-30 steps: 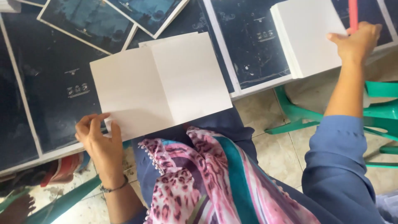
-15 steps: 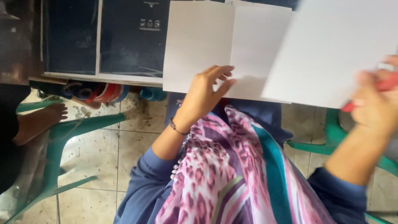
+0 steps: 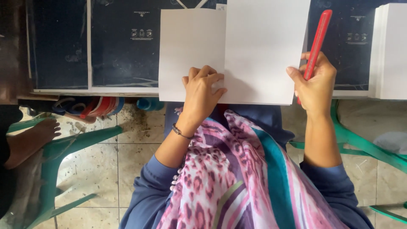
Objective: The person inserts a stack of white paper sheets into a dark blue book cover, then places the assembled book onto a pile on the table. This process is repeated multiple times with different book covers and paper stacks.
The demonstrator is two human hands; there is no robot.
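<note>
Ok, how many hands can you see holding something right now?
2: the left hand presses on the folded white sheet, and the right hand grips a red tool at the sheet's right edge.

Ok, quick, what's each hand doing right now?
Left hand: open, fingers pressing on the white paper.
Right hand: closed, holding the red stick.

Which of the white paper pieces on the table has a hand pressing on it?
The folded white sheet in the middle, under the left hand. The white stack at the far right lies untouched.
</note>
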